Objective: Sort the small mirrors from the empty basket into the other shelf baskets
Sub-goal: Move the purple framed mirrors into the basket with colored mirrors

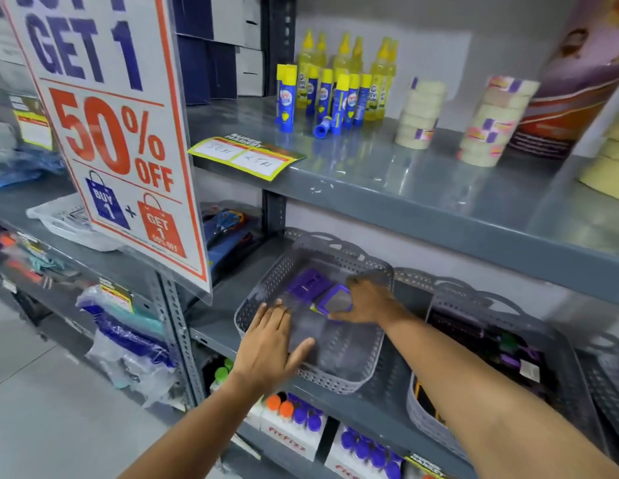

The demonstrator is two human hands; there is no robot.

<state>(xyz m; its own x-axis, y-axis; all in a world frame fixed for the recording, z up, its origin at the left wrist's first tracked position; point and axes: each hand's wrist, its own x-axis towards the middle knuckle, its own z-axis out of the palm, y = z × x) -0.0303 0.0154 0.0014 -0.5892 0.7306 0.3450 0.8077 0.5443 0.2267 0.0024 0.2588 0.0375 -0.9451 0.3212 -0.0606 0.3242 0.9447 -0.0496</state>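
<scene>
A grey perforated basket (339,383) sits on the middle shelf, nearly bare inside. Against its far wall lies a purple-framed small mirror (306,283), back side up. My right hand (365,299) reaches into the basket and is shut on a second purple-framed mirror (335,300), glass side up. My left hand (271,347) rests flat on the basket's near left rim with fingers spread, holding nothing. To the right stands another grey basket (474,299) with dark and purple items in it; my right forearm crosses over it.
A large "50% OFF" sign (118,140) hangs at the left, in front of the shelf post. The upper shelf (422,188) overhangs with glue bottles and tape rolls. Below are boxes of coloured-cap bottles (294,420). A third grey basket (609,378) is at far right.
</scene>
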